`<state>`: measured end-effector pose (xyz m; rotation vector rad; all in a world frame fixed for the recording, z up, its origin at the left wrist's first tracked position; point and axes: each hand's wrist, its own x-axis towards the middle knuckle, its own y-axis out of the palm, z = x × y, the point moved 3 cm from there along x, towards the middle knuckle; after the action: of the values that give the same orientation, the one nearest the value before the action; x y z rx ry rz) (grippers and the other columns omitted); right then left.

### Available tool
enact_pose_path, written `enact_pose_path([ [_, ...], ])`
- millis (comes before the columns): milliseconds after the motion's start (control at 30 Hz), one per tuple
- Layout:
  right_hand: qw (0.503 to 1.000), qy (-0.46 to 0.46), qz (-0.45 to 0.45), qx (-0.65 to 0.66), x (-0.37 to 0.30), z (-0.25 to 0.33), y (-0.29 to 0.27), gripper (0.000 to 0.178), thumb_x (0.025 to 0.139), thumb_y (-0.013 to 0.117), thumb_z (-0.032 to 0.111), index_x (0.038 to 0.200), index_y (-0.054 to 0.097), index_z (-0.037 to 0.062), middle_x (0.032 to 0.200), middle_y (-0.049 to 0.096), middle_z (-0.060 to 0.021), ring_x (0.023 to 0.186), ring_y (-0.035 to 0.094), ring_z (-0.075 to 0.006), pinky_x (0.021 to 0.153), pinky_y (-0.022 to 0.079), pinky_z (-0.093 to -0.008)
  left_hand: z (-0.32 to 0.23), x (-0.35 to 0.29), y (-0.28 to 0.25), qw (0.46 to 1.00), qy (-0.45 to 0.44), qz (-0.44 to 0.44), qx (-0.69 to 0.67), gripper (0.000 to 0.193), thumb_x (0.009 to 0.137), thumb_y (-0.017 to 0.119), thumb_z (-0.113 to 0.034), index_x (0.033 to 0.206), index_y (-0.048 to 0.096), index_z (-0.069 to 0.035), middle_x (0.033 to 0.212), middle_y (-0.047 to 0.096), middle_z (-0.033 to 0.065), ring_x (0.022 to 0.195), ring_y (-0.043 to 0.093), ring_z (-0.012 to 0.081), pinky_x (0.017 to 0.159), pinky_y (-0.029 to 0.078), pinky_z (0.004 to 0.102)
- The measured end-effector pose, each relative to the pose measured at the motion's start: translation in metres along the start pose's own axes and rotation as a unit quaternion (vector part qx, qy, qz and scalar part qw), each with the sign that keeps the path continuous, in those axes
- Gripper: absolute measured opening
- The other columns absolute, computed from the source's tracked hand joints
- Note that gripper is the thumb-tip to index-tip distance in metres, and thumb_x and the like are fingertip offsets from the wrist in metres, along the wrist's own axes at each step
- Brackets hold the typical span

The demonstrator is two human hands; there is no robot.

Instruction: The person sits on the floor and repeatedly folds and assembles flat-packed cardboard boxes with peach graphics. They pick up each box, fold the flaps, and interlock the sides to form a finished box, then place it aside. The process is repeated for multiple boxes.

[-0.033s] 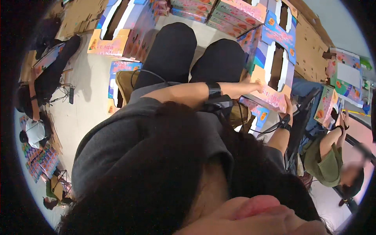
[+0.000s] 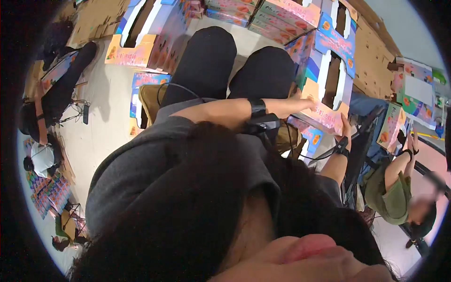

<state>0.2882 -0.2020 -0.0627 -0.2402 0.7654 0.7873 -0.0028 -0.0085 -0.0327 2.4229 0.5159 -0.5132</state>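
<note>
A printed cardboard carton [image 2: 329, 117] in orange, pink and blue stands to the right of my knees. Its top has a long dark opening bordered by white flaps. My left hand [image 2: 304, 103] reaches across my body and grips the near left corner of this carton. At the near right corner my right hand [image 2: 345, 126] holds the same carton, its fingers against the end panel. Parts of both hands' fingers are hard to make out. A lower carton [image 2: 314, 136] shows beneath, partly hidden.
Another carton [image 2: 134, 55] stands left of my legs, above a lower blue carton [image 2: 149, 80]. More cartons [image 2: 277, 23] are stacked ahead. Flattened brown cardboard [image 2: 373, 61] lies to the right. A co-worker in a green shirt [image 2: 390, 192] sits at the right; other people are at the far left.
</note>
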Motion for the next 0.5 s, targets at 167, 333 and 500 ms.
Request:
enact_pose_path([
  [167,0.997,0.055,0.039,-0.047,0.004,-0.009,0.026,0.053,0.094,0.056,0.049,0.128,0.054,0.0073,0.118,0.066,-0.0061,0.101,0.067,-0.0249,0.084,0.058,-0.0427,0.019,0.028,0.0,0.998,-0.015,-0.064,0.011,0.069,0.076,0.066,-0.041,0.126,0.048,0.002,0.122,0.049,0.0146,0.116,0.042,0.0232,0.1,0.032,0.0347],
  [333,0.995,0.01,0.001,-0.104,0.004,-0.006,0.032,0.058,0.09,0.06,0.053,0.118,0.058,0.0028,0.103,0.069,-0.007,0.087,0.069,-0.0206,0.071,0.059,-0.0337,0.012,0.027,0.004,0.997,-0.029,-0.055,0.048,0.057,0.077,0.066,-0.042,0.115,0.058,-0.001,0.108,0.054,0.0109,0.106,0.047,0.0207,0.094,0.035,0.0327],
  [500,0.912,-0.108,-0.148,-0.366,0.023,0.002,0.044,0.045,0.084,0.073,0.044,0.099,0.065,0.0017,0.096,0.067,-0.0102,0.08,0.066,-0.0163,0.064,0.051,-0.0295,-0.004,0.004,0.011,0.997,-0.06,-0.017,-0.043,0.052,0.083,0.062,-0.047,0.11,0.061,-0.002,0.104,0.06,0.0112,0.096,0.056,0.0165,0.083,0.043,0.03],
])
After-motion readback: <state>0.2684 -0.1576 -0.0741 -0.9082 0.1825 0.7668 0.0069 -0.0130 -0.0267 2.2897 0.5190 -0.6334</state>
